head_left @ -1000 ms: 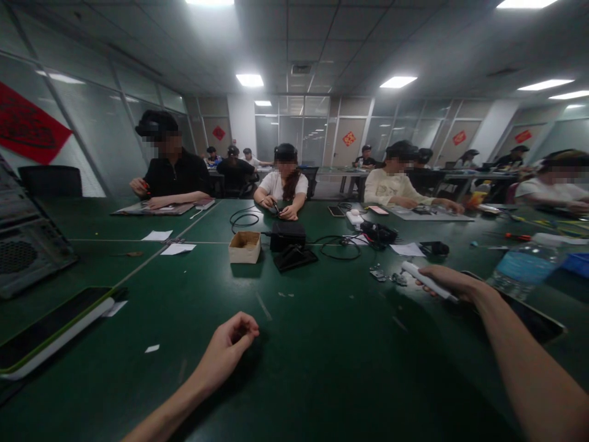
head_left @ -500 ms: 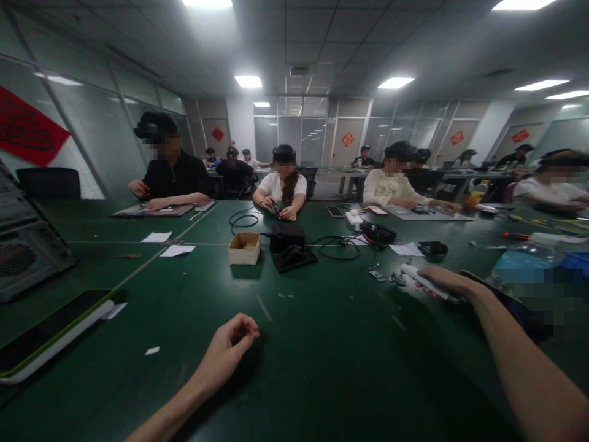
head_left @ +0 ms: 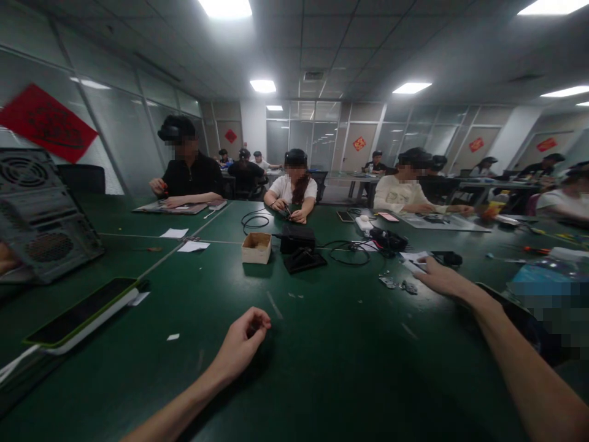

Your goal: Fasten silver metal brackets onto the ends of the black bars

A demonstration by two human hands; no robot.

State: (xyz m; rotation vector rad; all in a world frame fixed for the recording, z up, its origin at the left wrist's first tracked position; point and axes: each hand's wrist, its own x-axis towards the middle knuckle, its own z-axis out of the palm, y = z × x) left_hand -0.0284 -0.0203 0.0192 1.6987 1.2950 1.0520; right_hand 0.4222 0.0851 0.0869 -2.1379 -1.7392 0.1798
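Note:
My left hand (head_left: 246, 337) rests above the green table (head_left: 294, 380), its fingers loosely curled toward the thumb with nothing visible in them. Farther out at the right, my right hand (head_left: 439, 277) reaches over the table, fingers closed around something small and dark that I cannot make out. Its fingertips are beside a white paper (head_left: 413, 259). Just left of that hand lie small metal pieces (head_left: 408, 287) and more metal pieces (head_left: 387, 281).
A cardboard box (head_left: 256, 248) stands by a black device (head_left: 297, 239) and cables. At the left are a computer case (head_left: 48, 215) and a green-edged phone (head_left: 85, 310). A plastic bag (head_left: 547, 273) lies right. Several people sit across the table.
The white rod-like object formerly in my right hand no longer shows there; that hand is now by the paper. The view has turned slightly left. My left hand keeps its curl.

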